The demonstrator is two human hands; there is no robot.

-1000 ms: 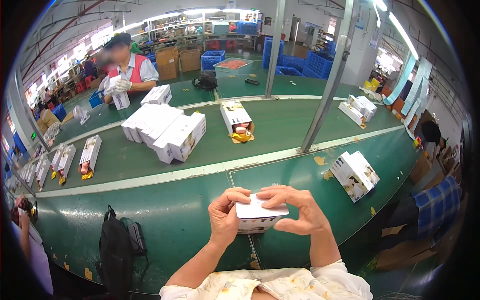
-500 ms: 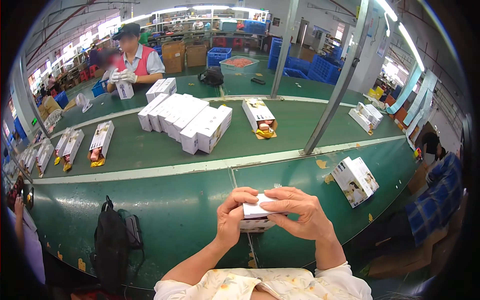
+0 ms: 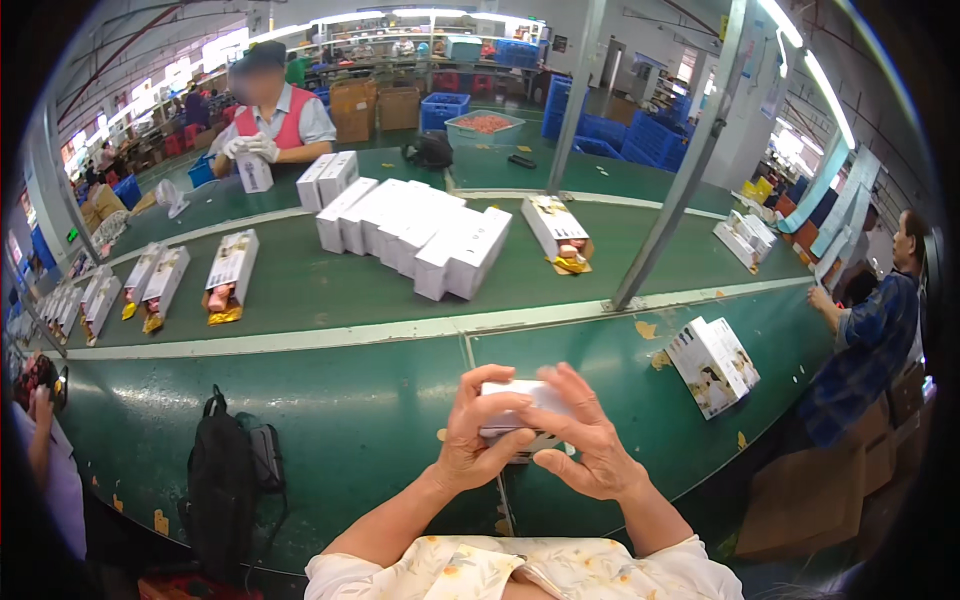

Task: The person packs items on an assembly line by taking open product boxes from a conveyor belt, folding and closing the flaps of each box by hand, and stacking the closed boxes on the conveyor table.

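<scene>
A small white carton [image 3: 497, 389] stands upright at the green bench's near edge, partly covered by my hands. My left hand [image 3: 474, 428] is closed round its left side, fingers over the top and thumb low on the near face. Over the carton's right side is my right hand [image 3: 590, 446], fingers spread and thumb apart. Its fingertips are smeared by motion, and whether they touch the carton is unclear. To the right, a pair of printed cartons [image 3: 706, 372] stands close together on the bench.
Beyond a pale rail, a green belt [image 3: 330, 290] carries a cluster of white cartons [image 3: 400, 235] and several open-ended cartons [image 3: 232, 272]. A metal post [image 3: 680, 165] rises from the rail. A black backpack [image 3: 222, 480] lies left. Across the belt, a gloved co-worker [image 3: 275, 125] holds a carton.
The cartons on the belt have shifted right. My right hand has loosened from the carton's top and its fingers have spread. At the far right, a person in plaid has come upright.
</scene>
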